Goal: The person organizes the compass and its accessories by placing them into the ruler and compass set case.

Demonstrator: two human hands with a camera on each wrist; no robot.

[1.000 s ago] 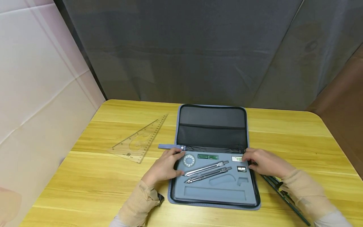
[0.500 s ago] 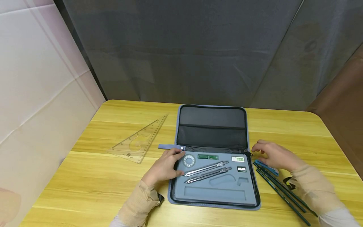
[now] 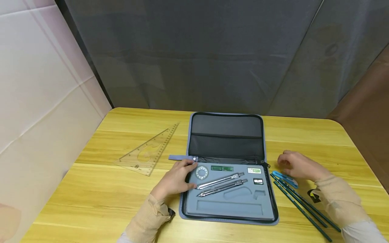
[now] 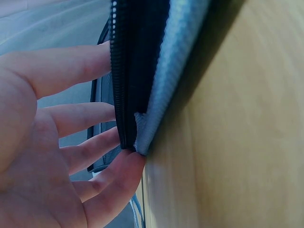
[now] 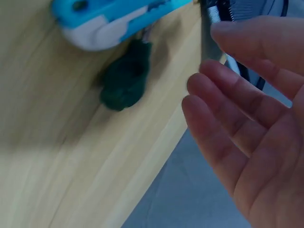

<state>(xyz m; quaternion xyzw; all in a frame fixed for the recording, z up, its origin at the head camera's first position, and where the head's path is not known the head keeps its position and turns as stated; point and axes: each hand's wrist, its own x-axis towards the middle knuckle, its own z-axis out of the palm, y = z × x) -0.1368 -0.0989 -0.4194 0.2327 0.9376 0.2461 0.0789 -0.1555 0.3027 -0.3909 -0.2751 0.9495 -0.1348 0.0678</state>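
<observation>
A blue-grey zip case [image 3: 229, 211] lies unfolded on the table, its moulded tray bearing two silver compasses [image 3: 223, 184], a round white dial [image 3: 202, 172], a green strip [image 3: 222, 168], an eraser [image 3: 254, 170] and a sharpener [image 3: 258, 181]. My left hand [image 3: 177, 179] touches the case's left side; in the left wrist view its fingertips are at the zip edge [image 4: 124, 95]. To the right of the case, my right hand [image 3: 299, 165] hovers with loosely bent fingers, holding nothing. Beside it lies a blue-and-white tool [image 5: 114, 21], with a dark green rounded piece [image 5: 126, 78] near it.
Several dark green pencils [image 3: 301, 202] lie fanned to the right of the case. A clear set square [image 3: 149, 152] lies on the left of the wooden table [image 3: 91, 202]. A dark curtain [image 3: 194, 60] hangs behind the table's far edge.
My right hand has left the case's right edge and moved right, uncovering the eraser, the zip pull, the blue tool and the pencils' ends. The left hand stays on the case's side.
</observation>
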